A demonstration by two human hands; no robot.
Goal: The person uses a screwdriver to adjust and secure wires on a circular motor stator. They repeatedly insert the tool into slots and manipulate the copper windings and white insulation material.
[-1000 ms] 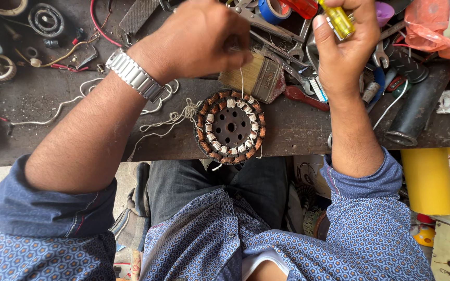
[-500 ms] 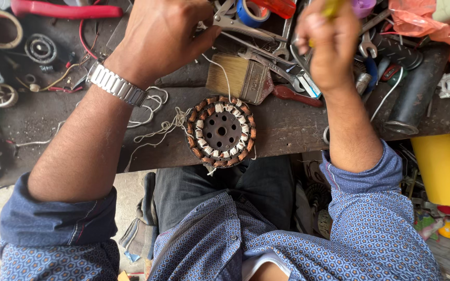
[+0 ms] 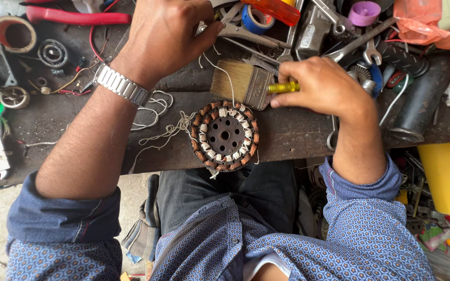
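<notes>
Motor coil (image 3: 224, 135) at the table's (image 3: 298, 135) near edge, left hand (image 3: 165, 34) fingers pinching white string (image 3: 224, 73), right hand (image 3: 324, 86) fingers gripping yellow-handled tool (image 3: 283, 87) beside paintbrush (image 3: 243, 80).

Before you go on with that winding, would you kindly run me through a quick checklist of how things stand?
1. Stator flat on the bench: ok, though near the front edge.
2. White thread held: ok, it runs up towards the left hand.
3. Yellow-handled tool gripped: ok, in the right hand.
4. Tool tip position: cannot tell, hidden.
5. Paintbrush apart from the stator: not ok, it lies right against it.
6. Loose string clear of the windings: cannot tell.
</notes>
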